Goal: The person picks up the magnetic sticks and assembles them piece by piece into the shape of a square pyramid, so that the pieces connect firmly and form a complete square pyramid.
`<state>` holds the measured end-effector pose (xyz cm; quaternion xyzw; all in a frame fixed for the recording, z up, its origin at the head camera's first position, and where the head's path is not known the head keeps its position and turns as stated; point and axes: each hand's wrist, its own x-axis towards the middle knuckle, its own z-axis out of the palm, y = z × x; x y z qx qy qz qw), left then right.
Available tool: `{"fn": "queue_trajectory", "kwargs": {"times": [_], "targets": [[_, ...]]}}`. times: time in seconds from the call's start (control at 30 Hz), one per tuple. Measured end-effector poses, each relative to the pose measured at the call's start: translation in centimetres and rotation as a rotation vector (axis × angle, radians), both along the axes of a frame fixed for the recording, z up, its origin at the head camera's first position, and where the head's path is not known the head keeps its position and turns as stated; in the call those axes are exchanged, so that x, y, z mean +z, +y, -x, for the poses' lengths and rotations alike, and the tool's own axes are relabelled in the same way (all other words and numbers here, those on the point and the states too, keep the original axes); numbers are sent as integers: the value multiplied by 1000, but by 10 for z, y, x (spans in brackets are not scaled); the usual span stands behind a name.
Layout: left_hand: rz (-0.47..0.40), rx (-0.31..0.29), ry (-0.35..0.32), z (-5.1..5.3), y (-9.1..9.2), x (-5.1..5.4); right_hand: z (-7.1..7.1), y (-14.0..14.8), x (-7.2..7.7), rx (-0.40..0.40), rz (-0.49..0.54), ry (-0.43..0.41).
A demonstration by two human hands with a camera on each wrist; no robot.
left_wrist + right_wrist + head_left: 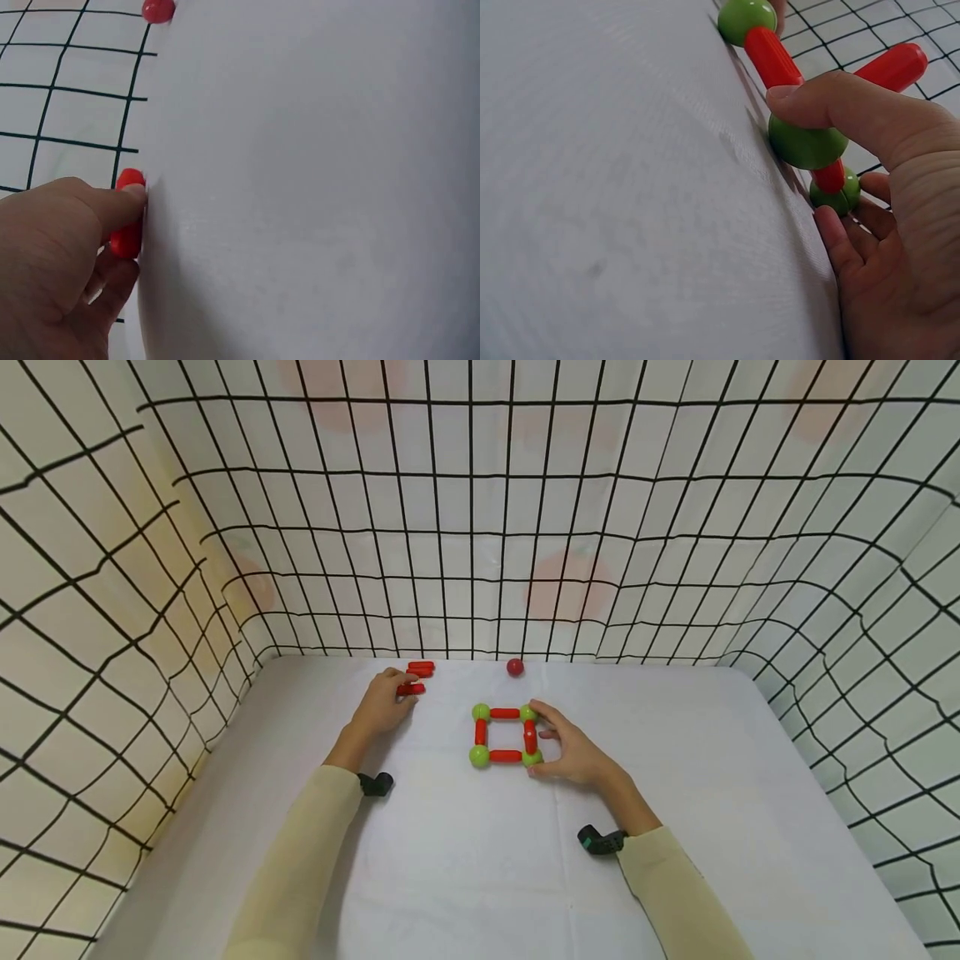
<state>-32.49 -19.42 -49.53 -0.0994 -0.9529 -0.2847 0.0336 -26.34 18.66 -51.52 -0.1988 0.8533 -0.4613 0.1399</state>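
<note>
Red rods and green balls make up a square frame point(506, 756), which lies on the white table point(480, 860) in front of the person, between the two hands. A green ball sits at each corner, with a rod along each side. A standing rod point(896, 66) rises from the near right corner ball point(808, 144), its upper end free.

The right hand point(576, 756) has its grip on the right side of the frame: the thumb presses on that near ball, and the fingers reach round to touch the far right corner ball point(528, 713).

The left hand point(382, 702), to the left of the frame and well apart from it, pinches a loose red rod point(129, 217) between thumb and fingers. With the fingers covering much of it, I cannot tell whether this rod touches the table. Just beyond that hand, two more red rods point(421, 669) lie side by side.

A red ball point(515, 667) rests near the table's far edge, beyond the frame. Behind stands a black grid point(480, 534) against white. Beige sleeves point(300, 860) cover both forearms, and a small black device point(600, 840) sits at each wrist.
</note>
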Motion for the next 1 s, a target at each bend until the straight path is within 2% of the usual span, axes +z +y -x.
{"fn": "queue_trajectory", "kwargs": {"times": [0.23,0.33,0.43,0.57,0.67,0.8,1.0], "targets": [[-6,-21,-14,-6,2,-1,1,0,-1,-8,0,1],[-66,-31,-18,-13,5,-1,1,0,-1,1,4,20],[-175,-57,-26,-21,12,-2,0,0,0,12,11,34],[-356,-138,-48,-32,22,-1,-1,0,1,19,29,28],[-458,-209,-72,-40,31,2,-1,0,1,18,41,20],[-507,-295,-112,-50,44,9,0,0,0,19,55,22],[-506,-395,-183,-62,63,12,0,-1,-2,19,57,5]]}}
